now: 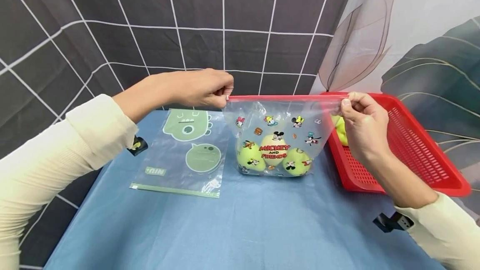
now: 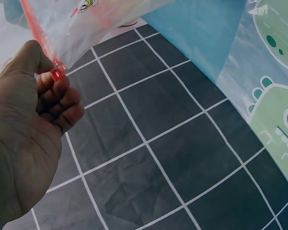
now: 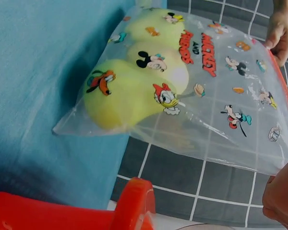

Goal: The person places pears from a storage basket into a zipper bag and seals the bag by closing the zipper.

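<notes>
A clear zip bag (image 1: 286, 122) with cartoon prints and a red zip edge (image 1: 288, 98) is stretched between the two hands, its bottom low at the blue cloth. Inside sit a few rounded yellow-green things (image 3: 117, 93), smooth and fruit-like, bunched at the bottom. My left hand (image 1: 202, 88) pinches the zip's left end, where a small red piece (image 2: 56, 75) shows at the fingertips. At the opposite top corner, my right hand (image 1: 365, 124) grips the bag between thumb and curled fingers. In the right wrist view only part of that hand (image 3: 283, 194) appears.
Another clear zip bag (image 1: 176, 176) with green cartoon prints lies flat at the left on the blue cloth (image 1: 240, 228). On the right stands a red plastic basket (image 1: 423, 149), a yellow-green item (image 1: 341, 131) inside it. A dark tiled-pattern sheet (image 1: 195, 7) hangs behind.
</notes>
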Demonstrator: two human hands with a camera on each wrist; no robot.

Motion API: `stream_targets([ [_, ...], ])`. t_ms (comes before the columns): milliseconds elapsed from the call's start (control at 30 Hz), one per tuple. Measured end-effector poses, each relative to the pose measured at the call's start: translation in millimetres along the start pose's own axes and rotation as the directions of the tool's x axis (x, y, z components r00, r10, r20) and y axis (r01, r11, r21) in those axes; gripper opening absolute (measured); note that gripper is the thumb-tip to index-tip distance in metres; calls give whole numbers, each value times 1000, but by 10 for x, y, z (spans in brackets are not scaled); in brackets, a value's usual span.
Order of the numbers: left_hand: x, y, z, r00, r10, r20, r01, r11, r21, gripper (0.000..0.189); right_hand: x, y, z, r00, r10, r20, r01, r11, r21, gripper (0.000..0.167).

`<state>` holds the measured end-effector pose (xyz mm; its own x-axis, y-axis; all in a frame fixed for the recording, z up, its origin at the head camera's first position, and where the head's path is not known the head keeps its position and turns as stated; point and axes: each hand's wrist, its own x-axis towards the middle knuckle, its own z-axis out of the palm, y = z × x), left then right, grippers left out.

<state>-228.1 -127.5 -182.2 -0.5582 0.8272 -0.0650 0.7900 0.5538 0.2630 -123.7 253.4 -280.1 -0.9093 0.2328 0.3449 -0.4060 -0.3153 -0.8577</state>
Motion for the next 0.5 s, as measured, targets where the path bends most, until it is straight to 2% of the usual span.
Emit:
stream_targets([
  [133, 10, 23, -36, 1000, -9, 5, 9, 1000, -2, 8, -6, 11, -13, 1000, 13, -13, -13, 1000, 4, 8],
  [267, 6, -5, 7, 1000, -16, 8, 16, 999, -29, 8, -17, 44, -52, 999, 42, -5, -42, 998, -50, 8],
  [367, -26, -59, 86, 1000, -19, 5, 19, 998, -59, 9, -20, 73, -83, 997, 79, 10, -77, 988, -130, 7],
  [500, -72, -148, 208, 1000, -24, -16, 22, 994, -106, 10, -22, 91, -108, 993, 118, 10, -112, 962, -251, 6],
])
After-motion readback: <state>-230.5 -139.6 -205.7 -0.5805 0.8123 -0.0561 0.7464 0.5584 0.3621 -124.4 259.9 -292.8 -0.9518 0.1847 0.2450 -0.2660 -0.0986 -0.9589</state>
